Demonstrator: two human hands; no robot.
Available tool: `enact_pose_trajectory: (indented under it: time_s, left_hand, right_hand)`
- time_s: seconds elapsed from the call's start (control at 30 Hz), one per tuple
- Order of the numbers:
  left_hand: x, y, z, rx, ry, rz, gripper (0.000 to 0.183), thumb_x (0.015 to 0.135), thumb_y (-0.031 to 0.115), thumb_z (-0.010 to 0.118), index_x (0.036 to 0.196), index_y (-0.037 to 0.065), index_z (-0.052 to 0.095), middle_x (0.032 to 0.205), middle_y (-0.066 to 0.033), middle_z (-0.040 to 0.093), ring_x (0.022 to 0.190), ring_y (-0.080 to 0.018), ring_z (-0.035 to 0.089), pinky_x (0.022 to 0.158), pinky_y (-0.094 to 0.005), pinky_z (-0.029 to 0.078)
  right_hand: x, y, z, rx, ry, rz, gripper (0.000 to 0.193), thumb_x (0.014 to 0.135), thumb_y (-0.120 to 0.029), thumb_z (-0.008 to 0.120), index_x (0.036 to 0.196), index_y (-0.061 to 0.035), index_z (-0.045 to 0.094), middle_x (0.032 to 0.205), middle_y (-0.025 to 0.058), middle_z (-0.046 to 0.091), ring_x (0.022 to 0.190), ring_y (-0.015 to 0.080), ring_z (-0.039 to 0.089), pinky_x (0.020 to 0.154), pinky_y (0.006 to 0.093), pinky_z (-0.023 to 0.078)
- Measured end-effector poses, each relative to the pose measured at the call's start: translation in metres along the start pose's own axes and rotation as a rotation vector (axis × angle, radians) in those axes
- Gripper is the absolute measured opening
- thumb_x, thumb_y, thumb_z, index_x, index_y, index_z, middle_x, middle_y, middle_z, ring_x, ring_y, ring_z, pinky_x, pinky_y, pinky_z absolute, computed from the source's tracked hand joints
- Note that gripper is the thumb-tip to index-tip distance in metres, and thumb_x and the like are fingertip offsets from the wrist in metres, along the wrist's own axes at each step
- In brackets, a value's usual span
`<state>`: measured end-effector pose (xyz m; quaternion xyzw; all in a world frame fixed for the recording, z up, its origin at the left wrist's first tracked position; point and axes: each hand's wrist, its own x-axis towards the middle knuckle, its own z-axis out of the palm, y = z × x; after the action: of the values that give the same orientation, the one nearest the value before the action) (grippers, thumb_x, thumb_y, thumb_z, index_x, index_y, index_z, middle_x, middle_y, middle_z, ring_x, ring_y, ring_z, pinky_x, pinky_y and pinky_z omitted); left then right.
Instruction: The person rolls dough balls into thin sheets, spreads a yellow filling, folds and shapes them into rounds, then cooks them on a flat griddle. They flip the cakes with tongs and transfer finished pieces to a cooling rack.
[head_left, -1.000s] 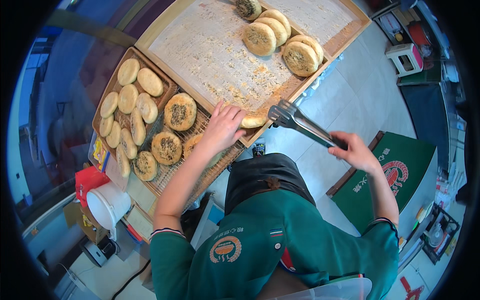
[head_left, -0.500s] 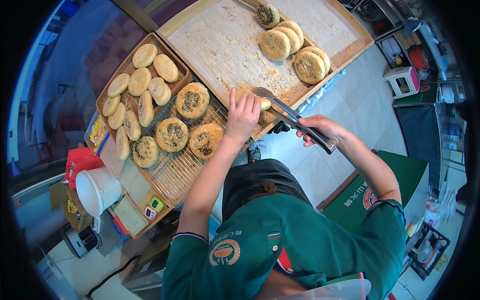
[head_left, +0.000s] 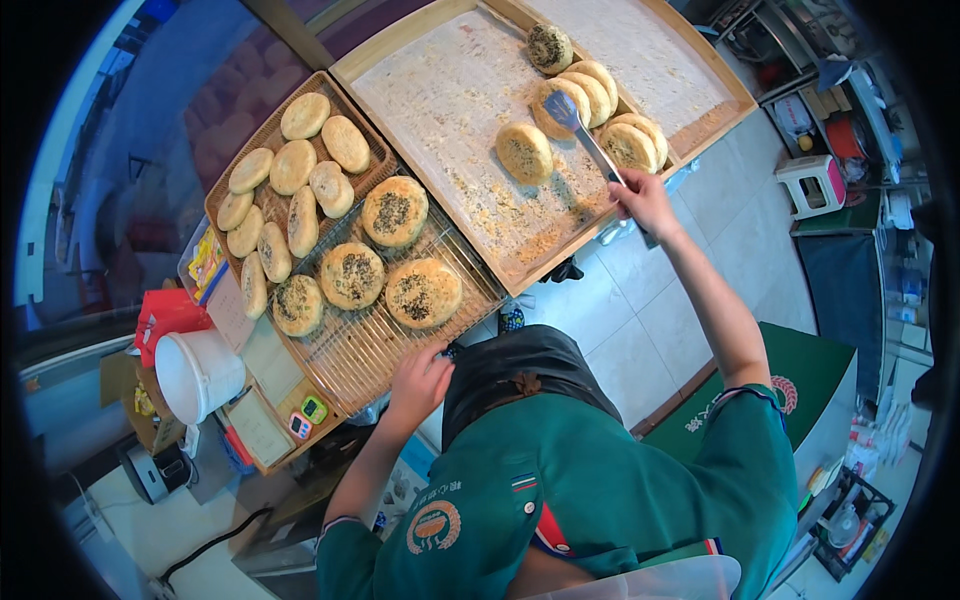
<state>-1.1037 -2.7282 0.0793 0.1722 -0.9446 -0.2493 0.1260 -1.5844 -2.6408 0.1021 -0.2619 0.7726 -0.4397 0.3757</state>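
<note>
My right hand (head_left: 645, 205) grips metal tongs (head_left: 597, 150) above the floury wooden tray (head_left: 430, 100). The tongs' slotted head is over a flatbread (head_left: 552, 112) at the near end of a leaning row; whether it touches is unclear. Left of this row, a single round flatbread (head_left: 524, 153) lies on the tray. My left hand (head_left: 420, 385) holds nothing, its fingers loosely bent, beside the near edge of the wire rack (head_left: 345, 365). Several seed-topped round breads (head_left: 424, 293) sit on that rack.
A wicker basket (head_left: 380, 160) of plain flatbreads stands to the left. Another leaning pair (head_left: 630, 147) and a dark-seeded bread (head_left: 549, 48) are by the tray's divider. Two small timers (head_left: 314, 408) lie near a white bucket (head_left: 198, 375). A green counter (head_left: 790, 400) stands at right.
My left hand has drawn back from the tray toward my body. The tongs have moved up and away over the row. A flatbread now lies apart on the tray, left of the row.
</note>
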Motion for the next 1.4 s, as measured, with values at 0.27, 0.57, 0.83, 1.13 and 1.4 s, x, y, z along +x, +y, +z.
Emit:
enact_pose_trajectory:
  time_s: [0.27, 0.57, 0.83, 1.13, 1.4]
  left_hand:
    - [-0.048, 0.02, 0.015, -0.118, 0.112, -0.292, 0.026, 0.084, 0.01, 0.075, 0.108, 0.004, 0.066, 0.121, -0.0129, 0.063, 0.094, -0.0329, 0.066, 0.08, -0.0428, 0.054]
    - [-0.07, 0.009, 0.015, -0.186, 0.063, -0.346, 0.013, 0.085, 0.008, 0.073, 0.094, 0.003, 0.066, 0.104, -0.0118, 0.065, 0.091, -0.0342, 0.065, 0.077, -0.042, 0.053]
    - [-0.178, -0.008, 0.066, -0.278, -0.189, -0.66, 0.015, 0.087, 0.015, 0.074, 0.086, 0.004, 0.063, 0.096, -0.0139, 0.063, 0.082, -0.0321, 0.066, 0.07, -0.0403, 0.052]
    - [-0.309, -0.044, 0.11, -0.218, -0.343, -1.049, 0.029, 0.089, 0.028, 0.074, 0.103, 0.002, 0.069, 0.101, -0.0173, 0.069, 0.087, -0.0336, 0.068, 0.078, -0.0435, 0.054]
    - [-0.313, -0.059, 0.123, -0.327, -0.209, -1.063, 0.03, 0.088, 0.028, 0.075, 0.103, 0.003, 0.069, 0.101, -0.0187, 0.071, 0.092, -0.0354, 0.069, 0.081, -0.0429, 0.054]
  right_hand:
    - [-0.018, -0.013, -0.015, -0.135, -0.142, -0.015, 0.035, 0.096, -0.028, 0.069, 0.118, -0.0003, 0.065, 0.079, -0.0009, 0.062, 0.066, 0.0071, 0.06, 0.051, 0.0244, 0.051]
    - [-0.027, -0.029, -0.06, -0.323, -0.159, 0.241, 0.035, 0.097, -0.03, 0.068, 0.115, 0.0007, 0.068, 0.084, 0.0044, 0.067, 0.065, 0.0104, 0.064, 0.054, 0.026, 0.056]
    - [0.026, -0.01, -0.02, -0.112, -0.359, 0.295, 0.025, 0.098, -0.025, 0.068, 0.104, -0.0008, 0.07, 0.084, 0.0045, 0.07, 0.065, 0.0101, 0.065, 0.056, 0.0243, 0.055]
    - [0.028, -0.02, -0.017, -0.833, 0.069, -0.218, 0.03, 0.09, -0.022, 0.072, 0.111, -0.0006, 0.072, 0.085, 0.0104, 0.074, 0.066, 0.0201, 0.068, 0.066, 0.0354, 0.057]
    - [-0.019, -0.036, -0.058, -0.674, 0.397, -0.322, 0.039, 0.092, -0.02, 0.071, 0.123, 0.0026, 0.063, 0.103, 0.0261, 0.072, 0.093, 0.0356, 0.074, 0.077, 0.0413, 0.057]
